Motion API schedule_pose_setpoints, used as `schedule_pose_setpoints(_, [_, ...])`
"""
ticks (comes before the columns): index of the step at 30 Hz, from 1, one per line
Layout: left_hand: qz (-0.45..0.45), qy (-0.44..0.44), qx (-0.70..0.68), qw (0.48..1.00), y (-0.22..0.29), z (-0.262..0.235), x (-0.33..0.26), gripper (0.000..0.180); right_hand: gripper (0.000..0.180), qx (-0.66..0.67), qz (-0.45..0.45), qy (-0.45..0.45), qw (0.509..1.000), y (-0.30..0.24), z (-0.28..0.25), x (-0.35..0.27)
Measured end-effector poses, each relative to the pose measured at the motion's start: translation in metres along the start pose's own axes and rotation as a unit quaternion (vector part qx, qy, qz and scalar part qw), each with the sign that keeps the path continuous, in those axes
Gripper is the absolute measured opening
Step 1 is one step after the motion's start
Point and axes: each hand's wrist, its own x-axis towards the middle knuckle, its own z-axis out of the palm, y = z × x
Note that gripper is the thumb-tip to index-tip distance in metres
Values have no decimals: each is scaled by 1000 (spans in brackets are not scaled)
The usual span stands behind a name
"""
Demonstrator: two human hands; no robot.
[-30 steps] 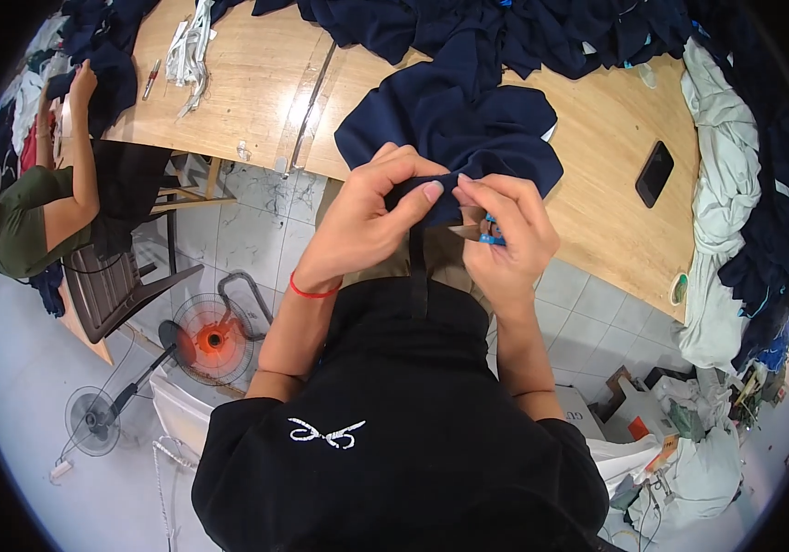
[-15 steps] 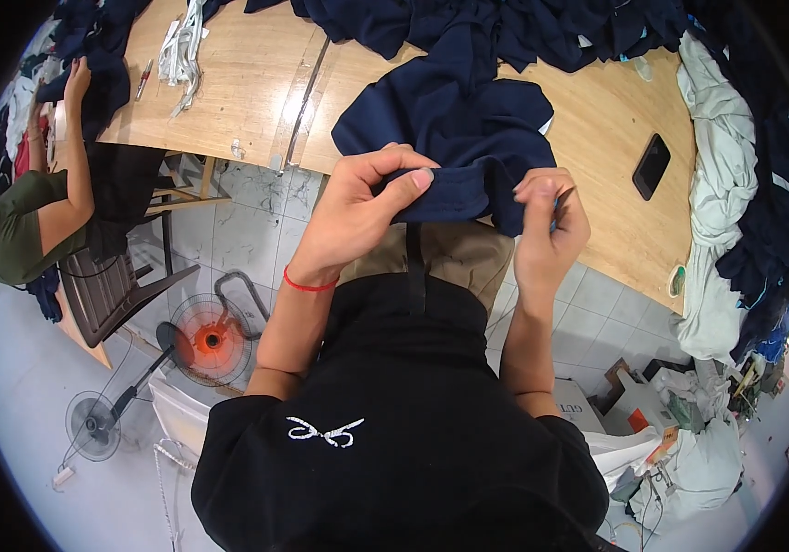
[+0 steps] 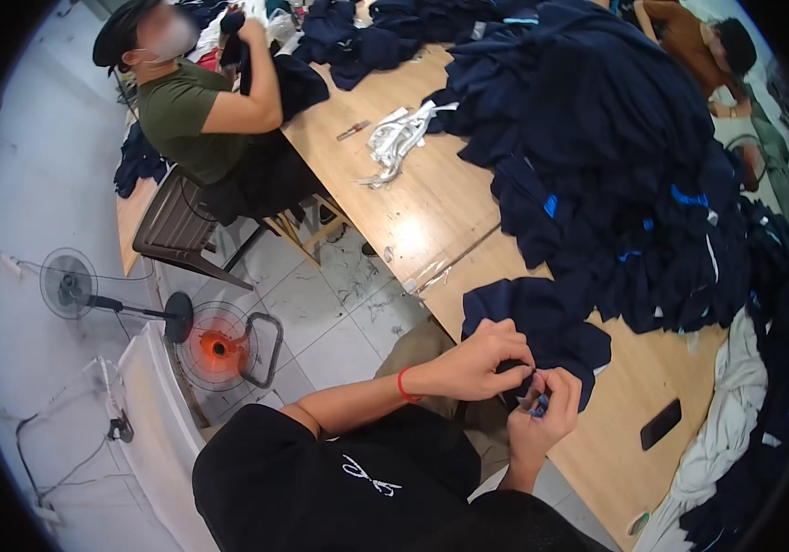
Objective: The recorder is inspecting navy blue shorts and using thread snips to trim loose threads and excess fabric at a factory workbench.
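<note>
A navy garment [image 3: 532,308] lies at the near edge of the table, its near part raised between my hands. My left hand [image 3: 482,362], red string round the wrist, is closed in a pinch on the garment's edge. Right beside it, my right hand [image 3: 552,421] is closed, fingertips almost touching the left ones at the cloth. Tucked in the right fingers is a small blue-handled tool [image 3: 539,408]; its working end is too small to make out, and so is whether these fingers also grip the cloth.
A heap of navy garments [image 3: 597,120] covers the far table. White strips [image 3: 399,138], a pen-like tool [image 3: 354,131] and a black phone [image 3: 660,424] lie on the wood. One co-worker in green [image 3: 196,120] handles dark cloth; another [image 3: 689,41] is far right. Fans [image 3: 219,348] stand left.
The view has swung, bringing the co-workers and garment heap into sight. My hands, earlier apart with a navy band stretched between them, have come together at the garment's edge.
</note>
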Motion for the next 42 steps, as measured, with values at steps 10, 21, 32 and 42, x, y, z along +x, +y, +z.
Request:
schedule_pose_setpoints(10, [-56,-8,-147,988,-10,-4,8,17,16,187,158,4,970,11,7,3])
schedule_pose_setpoints(21, [-86,-43,-143,985,-12,12,5,15,13,257,255,17,932,13,-9,-14])
schedule_pose_setpoints(32, [-244,20,-322,915,-6,-4,8,14,13,325,311,2,893,26,-27,-16])
schedule_pose_setpoints(42, [-218,-34,-288,932,-6,-1,-1,17,23,182,203,-47,961,19,-35,-17])
